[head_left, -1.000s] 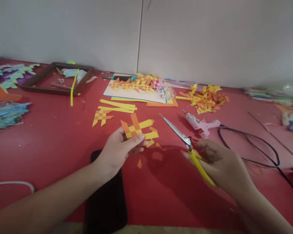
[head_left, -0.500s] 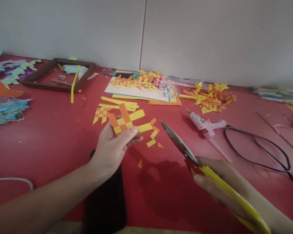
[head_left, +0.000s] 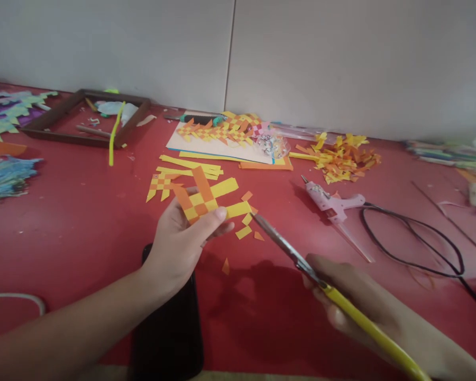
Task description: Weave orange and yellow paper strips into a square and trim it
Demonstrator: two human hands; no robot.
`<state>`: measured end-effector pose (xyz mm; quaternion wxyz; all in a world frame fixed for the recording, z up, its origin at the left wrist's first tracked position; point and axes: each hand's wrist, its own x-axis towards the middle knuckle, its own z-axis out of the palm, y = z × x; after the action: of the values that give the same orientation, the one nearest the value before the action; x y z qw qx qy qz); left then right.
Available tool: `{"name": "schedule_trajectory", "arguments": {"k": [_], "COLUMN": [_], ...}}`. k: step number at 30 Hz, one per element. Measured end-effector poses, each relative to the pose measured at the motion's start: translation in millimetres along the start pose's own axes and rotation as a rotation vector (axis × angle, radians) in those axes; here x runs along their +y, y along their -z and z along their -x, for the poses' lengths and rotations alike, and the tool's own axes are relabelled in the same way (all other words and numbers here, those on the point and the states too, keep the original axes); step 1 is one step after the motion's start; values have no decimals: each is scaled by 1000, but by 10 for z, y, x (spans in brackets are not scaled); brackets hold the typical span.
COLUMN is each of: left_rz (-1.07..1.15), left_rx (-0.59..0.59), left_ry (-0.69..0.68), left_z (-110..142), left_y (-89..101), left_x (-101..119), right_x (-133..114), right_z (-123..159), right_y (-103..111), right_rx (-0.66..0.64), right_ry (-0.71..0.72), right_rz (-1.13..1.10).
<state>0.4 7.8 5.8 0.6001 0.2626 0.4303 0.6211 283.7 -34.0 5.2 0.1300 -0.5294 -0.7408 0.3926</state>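
Note:
My left hand (head_left: 190, 233) pinches a woven piece of orange and yellow paper strips (head_left: 200, 202) between thumb and fingers, its loose strip ends pointing up and to the right. In my right hand (head_left: 341, 291) is a pair of scissors (head_left: 285, 247) with yellow handles. The scissor tips point up and left, close to the end of the lower yellow strip; whether they touch it I cannot tell. Several cut paper scraps (head_left: 244, 232) lie on the red table just behind the tips. A smaller woven paper fish (head_left: 161, 182) rests beyond my left hand.
A pink glue gun (head_left: 333, 201) with a black cord (head_left: 412, 264) lies at right. Behind are a pile of paper clippings (head_left: 345, 159) and a white board (head_left: 218, 148) bearing woven pieces. A brown frame (head_left: 63, 136) stands at left. A black phone (head_left: 170, 328) lies under my left forearm.
The scissors have moved slightly left, bringing their tips near the lower yellow strip, and have turned in my right hand. My left hand keeps its hold on the woven paper. The view has shifted slightly.

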Motion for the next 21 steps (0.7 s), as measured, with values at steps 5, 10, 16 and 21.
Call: {"name": "schedule_trajectory", "arguments": {"k": [5,10,16,21], "left_rz": [-48,-50,-64,-64], "left_rx": [-20,-71,-101,-101], "left_ry": [39,54,56,52], "left_z": [27,29,30,46], "left_y": [0,4,18,11], "left_x": [-8,-37,-42,-48], "right_x": [-208,-307,-300,-266], "right_z": [-115,-158,-160,-166], "right_y": [6,5,-25,-41], "right_rx": [-81,-81,-78,-166], "right_ry": [33,-13,-36,-81], "right_rz": [20,25,4,-2]}}
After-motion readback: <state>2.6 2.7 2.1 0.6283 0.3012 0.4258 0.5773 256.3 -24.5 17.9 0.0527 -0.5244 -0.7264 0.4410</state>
